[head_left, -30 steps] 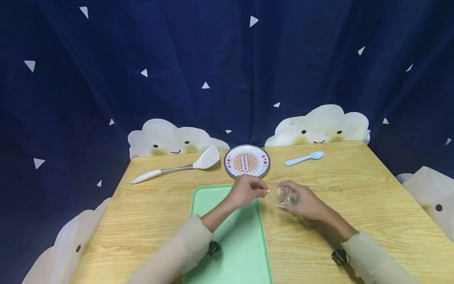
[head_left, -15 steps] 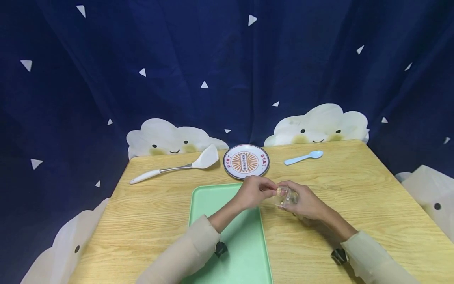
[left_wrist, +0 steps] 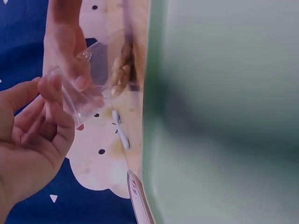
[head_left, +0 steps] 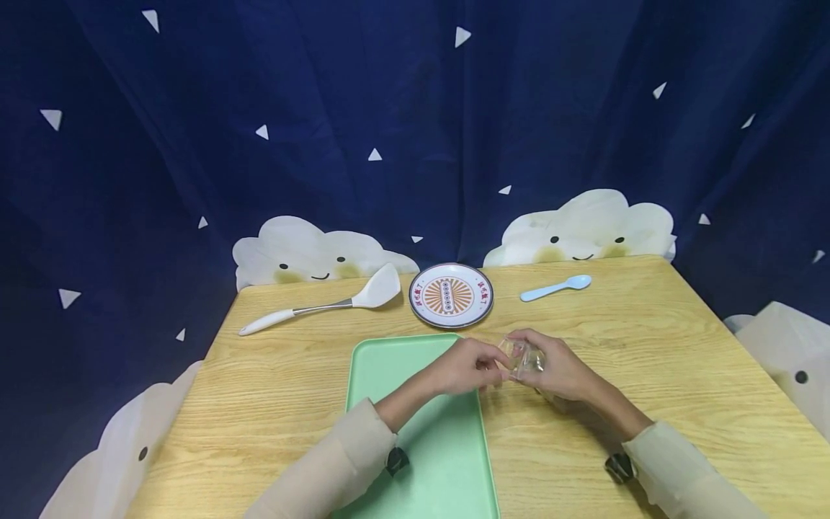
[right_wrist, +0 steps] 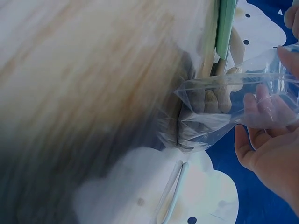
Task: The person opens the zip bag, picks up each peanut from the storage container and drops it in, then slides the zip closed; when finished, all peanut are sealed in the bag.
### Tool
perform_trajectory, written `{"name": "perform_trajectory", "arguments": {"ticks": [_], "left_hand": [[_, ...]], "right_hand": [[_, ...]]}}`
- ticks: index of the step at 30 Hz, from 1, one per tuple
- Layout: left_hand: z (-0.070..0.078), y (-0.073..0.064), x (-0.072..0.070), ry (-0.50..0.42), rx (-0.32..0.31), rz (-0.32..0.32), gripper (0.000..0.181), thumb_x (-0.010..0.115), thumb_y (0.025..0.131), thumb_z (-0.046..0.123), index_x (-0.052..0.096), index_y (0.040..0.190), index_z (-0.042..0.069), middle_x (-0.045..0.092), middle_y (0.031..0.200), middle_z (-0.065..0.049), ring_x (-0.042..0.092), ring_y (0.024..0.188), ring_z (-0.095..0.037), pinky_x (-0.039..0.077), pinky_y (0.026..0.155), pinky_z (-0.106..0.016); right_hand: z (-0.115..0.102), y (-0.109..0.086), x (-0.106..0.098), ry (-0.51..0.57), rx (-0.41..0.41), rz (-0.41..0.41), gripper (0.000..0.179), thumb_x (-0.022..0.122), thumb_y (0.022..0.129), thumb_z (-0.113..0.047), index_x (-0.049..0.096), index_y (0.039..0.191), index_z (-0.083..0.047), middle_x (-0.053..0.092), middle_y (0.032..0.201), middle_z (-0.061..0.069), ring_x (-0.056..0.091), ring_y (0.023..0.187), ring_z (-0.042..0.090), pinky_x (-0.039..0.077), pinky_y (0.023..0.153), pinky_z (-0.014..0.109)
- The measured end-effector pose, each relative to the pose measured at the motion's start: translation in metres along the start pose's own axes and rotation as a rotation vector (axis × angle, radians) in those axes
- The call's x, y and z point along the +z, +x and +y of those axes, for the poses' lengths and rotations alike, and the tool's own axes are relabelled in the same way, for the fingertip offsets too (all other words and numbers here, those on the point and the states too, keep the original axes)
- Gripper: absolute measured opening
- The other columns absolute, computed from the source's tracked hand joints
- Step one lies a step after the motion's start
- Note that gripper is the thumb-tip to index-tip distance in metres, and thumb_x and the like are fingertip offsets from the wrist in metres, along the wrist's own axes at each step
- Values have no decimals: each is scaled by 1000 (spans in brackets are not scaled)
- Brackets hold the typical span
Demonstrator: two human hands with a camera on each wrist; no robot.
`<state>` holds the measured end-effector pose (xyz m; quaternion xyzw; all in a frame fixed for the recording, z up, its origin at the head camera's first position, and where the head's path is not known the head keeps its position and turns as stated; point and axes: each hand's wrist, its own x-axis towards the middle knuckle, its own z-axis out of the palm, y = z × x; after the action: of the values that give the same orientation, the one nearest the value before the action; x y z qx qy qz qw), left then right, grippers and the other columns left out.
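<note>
My right hand grips a clear plastic zip bag just right of the green tray. Tan, knobbly pieces that look like peanuts in their shells lie in the lower part of the bag. The right wrist view shows the right fingers behind the clear film. At the bag's mouth, my left hand has its thumb and forefinger pinched together at the rim. No peanut is visible between the left fingertips. The left forearm crosses over the tray.
A white-headed spatula lies at the back left of the wooden table. Behind the tray is a printed white plate. A light blue spoon rests at the back right. The dark blue curtain hangs behind the table.
My left hand moved right to the bag's mouth with a peanut, which left its fingertips at the bag. The left hand then dropped slightly to the bag's rim. The right hand stayed in place.
</note>
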<state>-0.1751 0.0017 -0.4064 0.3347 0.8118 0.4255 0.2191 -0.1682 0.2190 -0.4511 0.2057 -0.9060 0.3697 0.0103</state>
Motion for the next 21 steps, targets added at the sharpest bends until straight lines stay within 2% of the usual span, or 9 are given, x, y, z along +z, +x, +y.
{"name": "perform_trajectory", "arguments": {"ticks": [4, 7, 11, 14, 17, 21], "left_hand": [[2, -1, 3, -18, -13, -68, 21, 60, 93, 18, 67, 110, 8, 72, 78, -15, 64, 53, -25, 48, 50, -21], [4, -1, 4, 20, 14, -64, 20, 61, 93, 18, 68, 108, 7, 73, 82, -12, 67, 57, -19, 50, 53, -20], [5, 0, 5, 141, 81, 44, 14, 66, 89, 20, 72, 97, 10, 73, 81, -2, 64, 64, -3, 48, 59, -12], [5, 1, 5, 198, 99, 143, 9, 70, 86, 21, 71, 87, 12, 71, 77, 2, 57, 65, 5, 47, 62, -9], [6, 1, 5, 216, 98, 218, 10, 72, 84, 20, 69, 82, 11, 69, 76, 2, 56, 64, 4, 46, 62, -9], [6, 3, 5, 225, 91, 280, 8, 70, 85, 17, 67, 81, 10, 69, 76, 2, 57, 66, 3, 45, 62, -9]], "right_hand": [[-3, -1, -1, -2, -7, 7, 57, 78, 73, -15, 54, 126, -12, 64, 99, -2, 60, 109, 30, 46, 91, 54], [-5, -1, -3, 0, -11, 6, 60, 78, 72, -15, 53, 127, -11, 64, 102, 1, 60, 107, 28, 47, 89, 51], [-6, -3, -7, -2, 6, -17, 73, 81, 72, -33, 48, 133, -12, 62, 119, 11, 57, 113, 34, 47, 90, 53], [-7, -4, -13, 19, 37, -50, 85, 81, 70, -44, 42, 139, -12, 56, 129, 16, 53, 118, 38, 46, 92, 55], [-6, -4, -20, 93, 30, -73, 79, 78, 76, -37, 41, 140, -9, 57, 125, 16, 55, 114, 32, 45, 94, 52], [0, -3, -29, 258, -52, -86, 53, 65, 89, -17, 44, 136, -1, 60, 110, 13, 58, 102, 14, 48, 92, 34]]}}
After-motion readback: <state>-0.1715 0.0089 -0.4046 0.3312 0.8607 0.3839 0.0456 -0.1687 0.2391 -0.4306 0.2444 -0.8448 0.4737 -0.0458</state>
